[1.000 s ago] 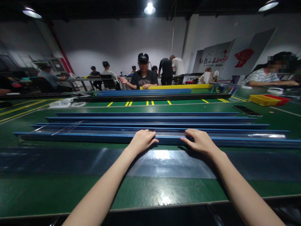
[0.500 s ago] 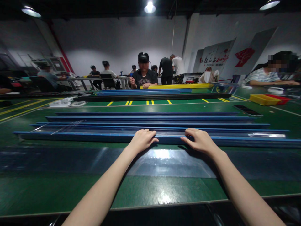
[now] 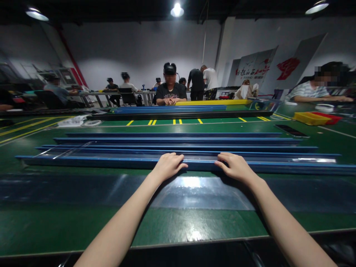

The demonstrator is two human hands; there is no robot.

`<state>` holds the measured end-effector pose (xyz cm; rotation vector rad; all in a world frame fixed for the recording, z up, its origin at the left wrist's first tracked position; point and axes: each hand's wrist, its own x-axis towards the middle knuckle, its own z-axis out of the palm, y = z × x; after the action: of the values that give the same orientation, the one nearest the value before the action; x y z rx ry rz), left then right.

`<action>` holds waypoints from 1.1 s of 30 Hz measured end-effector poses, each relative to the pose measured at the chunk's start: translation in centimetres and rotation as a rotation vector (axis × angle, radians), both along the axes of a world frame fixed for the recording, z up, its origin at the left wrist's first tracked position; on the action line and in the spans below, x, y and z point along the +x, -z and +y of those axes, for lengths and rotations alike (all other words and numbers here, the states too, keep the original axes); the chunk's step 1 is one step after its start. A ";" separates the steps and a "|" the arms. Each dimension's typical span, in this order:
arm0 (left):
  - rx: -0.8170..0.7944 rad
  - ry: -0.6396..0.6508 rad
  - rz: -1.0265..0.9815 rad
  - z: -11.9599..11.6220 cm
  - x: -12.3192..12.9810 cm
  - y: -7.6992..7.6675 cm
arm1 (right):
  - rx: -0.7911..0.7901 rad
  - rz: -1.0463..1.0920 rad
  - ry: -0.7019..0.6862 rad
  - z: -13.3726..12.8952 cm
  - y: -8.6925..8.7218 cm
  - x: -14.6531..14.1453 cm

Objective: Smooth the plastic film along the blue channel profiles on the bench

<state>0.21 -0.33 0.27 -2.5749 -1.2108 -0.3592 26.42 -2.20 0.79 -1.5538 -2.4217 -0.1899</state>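
Observation:
Several long blue channels lie across the green table (image 3: 172, 226), parallel to each other. My left hand (image 3: 170, 165) is on the nearest blue channel (image 3: 91, 162), fingers over its edge and thumb on the near side. To the right of it, my right hand (image 3: 231, 165) grips the same channel, with fingers bent over the top and thumb toward the near wall. Between the hands a stretch of the channel shows. In front of it a clear plastic strip (image 3: 194, 193) lies flat on the table, partly under my forearms.
Farther back are a black bar (image 3: 180, 115), a yellow bar (image 3: 211, 102) and more blue strips. A phone (image 3: 292, 131) and a yellow tray (image 3: 310, 118) are at the right. A person (image 3: 170, 87) sits opposite; others work around.
The fingers of my right hand have shifted slightly on the channel. The person opposite has lowered a raised hand to the table, bringing both hands together.

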 end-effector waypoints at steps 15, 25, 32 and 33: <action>-0.042 -0.026 -0.004 -0.2 0.1 -0.3 | -0.014 0.010 -0.005 0.0 -0.1 0.0; -0.041 -0.035 0.012 -0.2 0.2 -0.4 | -0.012 0.003 -0.007 0.0 -0.1 0.0; -0.053 -0.040 0.003 -0.2 0.1 -0.4 | -0.017 0.012 -0.007 0.0 0.0 0.0; -0.054 -0.040 0.003 -0.2 0.1 -0.4 | -0.016 0.011 -0.008 0.0 0.0 0.0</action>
<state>0.33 -0.55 0.72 -2.5905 -1.2863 -0.3189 26.46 -2.17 0.81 -1.5471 -2.4266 -0.1600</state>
